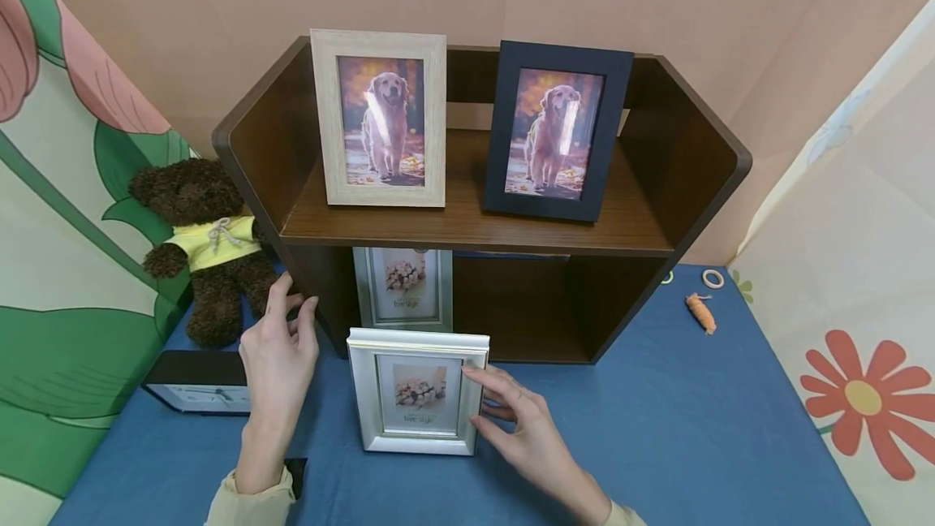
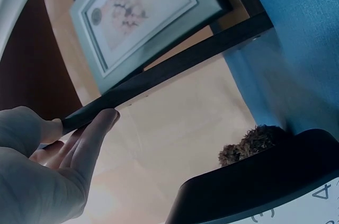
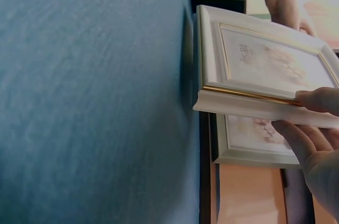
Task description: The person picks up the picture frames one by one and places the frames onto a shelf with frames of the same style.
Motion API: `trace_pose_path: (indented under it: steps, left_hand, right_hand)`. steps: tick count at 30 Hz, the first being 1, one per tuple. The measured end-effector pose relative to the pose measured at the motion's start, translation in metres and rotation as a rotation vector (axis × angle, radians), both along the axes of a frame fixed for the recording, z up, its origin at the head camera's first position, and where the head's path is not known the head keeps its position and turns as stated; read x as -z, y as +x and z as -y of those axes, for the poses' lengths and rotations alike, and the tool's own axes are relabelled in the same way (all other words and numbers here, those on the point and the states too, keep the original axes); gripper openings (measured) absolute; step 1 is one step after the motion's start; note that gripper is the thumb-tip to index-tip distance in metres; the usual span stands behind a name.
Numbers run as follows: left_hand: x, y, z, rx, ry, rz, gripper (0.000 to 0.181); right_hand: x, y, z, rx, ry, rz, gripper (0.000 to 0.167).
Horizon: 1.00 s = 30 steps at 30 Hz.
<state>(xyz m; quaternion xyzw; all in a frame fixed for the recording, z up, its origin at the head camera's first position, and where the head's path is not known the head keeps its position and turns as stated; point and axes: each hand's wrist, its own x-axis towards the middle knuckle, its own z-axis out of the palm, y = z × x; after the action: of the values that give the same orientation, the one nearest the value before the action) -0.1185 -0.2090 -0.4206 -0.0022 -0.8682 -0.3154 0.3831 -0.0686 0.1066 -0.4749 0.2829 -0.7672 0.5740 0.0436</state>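
A white picture frame with a gold inner line and a flower print stands slightly tilted in front of a dark brown shelf. At the frame's right edge my right hand holds it, one finger on the front border. My left hand grips the front edge of the shelf's left side panel, fingers and thumb on either side. Behind the white frame, in the lower compartment, a grey-green picture frame is partly hidden. On the upper shelf stand a cream picture frame and a navy picture frame, both with dog photos.
Left of the shelf sits a brown teddy bear in a yellow top. A black desk clock stands before it, partly behind my left hand. On the blue cloth at right lie a small carrot toy and a ring.
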Motion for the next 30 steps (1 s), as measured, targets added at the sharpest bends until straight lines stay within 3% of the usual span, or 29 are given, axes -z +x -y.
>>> trace_pose_path:
  steps: [30]
  left_hand:
    - [0.001, -0.001, 0.0, 0.002, -0.005, -0.022, 0.037]
  right_hand:
    - [-0.026, -0.013, -0.038, 0.051, 0.031, -0.102, 0.078]
